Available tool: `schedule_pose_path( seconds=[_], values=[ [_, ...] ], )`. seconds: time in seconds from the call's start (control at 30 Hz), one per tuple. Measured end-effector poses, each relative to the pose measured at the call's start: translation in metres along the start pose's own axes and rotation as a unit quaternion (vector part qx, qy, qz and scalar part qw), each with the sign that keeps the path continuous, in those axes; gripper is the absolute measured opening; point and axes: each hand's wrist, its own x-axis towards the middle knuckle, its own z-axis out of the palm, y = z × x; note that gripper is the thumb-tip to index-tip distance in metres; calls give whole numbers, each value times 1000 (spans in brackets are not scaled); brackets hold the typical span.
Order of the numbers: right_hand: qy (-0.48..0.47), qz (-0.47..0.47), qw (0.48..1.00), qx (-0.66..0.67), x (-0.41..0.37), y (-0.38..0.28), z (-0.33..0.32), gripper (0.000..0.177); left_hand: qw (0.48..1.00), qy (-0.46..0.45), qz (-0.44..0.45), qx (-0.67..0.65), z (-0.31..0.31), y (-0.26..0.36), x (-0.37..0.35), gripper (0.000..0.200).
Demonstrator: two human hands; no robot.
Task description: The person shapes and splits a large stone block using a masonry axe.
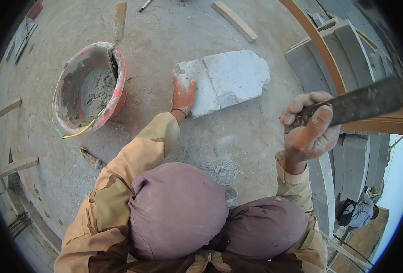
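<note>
A pale, chipped block [238,75] lies on the dusty floor, with a groove running across its top. My left hand [183,94] rests against the block's left end, thumb and fingers spread over its edge. On the right, my right hand [311,125] is raised and wrapped round one end of a flat, dark, worn tool [370,102], which points up to the right. Left of the block stands a red bucket [121,93] with grey mortar inside, and a tool with a wooden handle [120,20] leans out over its rim.
A wooden strip [235,21] lies beyond the block. Grey blocks [354,159] are stacked at the right, behind an orange-brown frame [317,38]. Crumbs and a small cup [231,193] are near my knees. Another person [363,213] is at the lower right.
</note>
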Motion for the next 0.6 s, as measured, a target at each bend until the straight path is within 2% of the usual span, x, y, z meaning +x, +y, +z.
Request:
schedule_pose_path(
  seconds=[0.07, 0.1, 0.13, 0.17, 0.2, 0.23, 0.27, 0.3, 0.33, 0.37, 0.43, 0.47, 0.5, 0.53, 0.6],
  values=[
    [51, -233, 967, 92, 5, 17, -7, 26, 999, 17, 16, 27, 1, -6, -1, 93],
    [-5, -124, 992, 9, -24, 40, -16, 23, 1000, 15, 11, 24, 1, -7, -2, 93],
    [-62, -18, 995, -73, -67, 82, -30, 21, 1000, 16, 11, 21, 1, -4, 3, 93],
    [-152, 103, 939, -290, -109, 137, -40, 20, 1000, 17, 17, 20, 0, -4, -1, 93],
    [-215, 89, 889, -395, -136, 179, -46, 20, 999, 17, 7, 38, 0, -3, -6, 93],
    [-207, 79, 892, -394, -129, 171, -36, 20, 998, 18, 3, 55, -2, 6, 0, 93],
    [-207, 107, 904, -358, -109, 169, -29, 20, 998, 33, 19, 48, -1, 18, 23, 93],
    [-211, 168, 908, -321, -116, 149, -28, 19, 1000, 15, -7, 26, -7, 25, 16, 94],
    [-199, 170, 920, -292, -117, 116, -30, 21, 999, -18, -42, 8, -8, 21, -6, 94],
    [-185, 140, 937, -263, -83, 91, -26, 22, 1000, -16, -16, -16, -4, 10, -2, 95],
    [-111, 112, 982, -101, -56, 44, -29, 24, 1000, -11, -6, -7, -5, 9, 1, 95],
    [-57, 37, 996, -57, -43, 17, -25, 25, 1000, -5, -1, 4, -3, 6, -1, 95],
    [0, -35, 999, -12, -33, 1, -22, 27, 1000, -6, -8, 5, -3, 5, -4, 95],
    [2, -120, 993, 1, -24, 2, -32, 30, 1000, -10, -14, 3, -4, 8, -3, 95],
    [65, -227, 972, 12, -29, 25, -25, 29, 1000, -16, -21, 3, -5, 11, -5, 95]
  ],
)
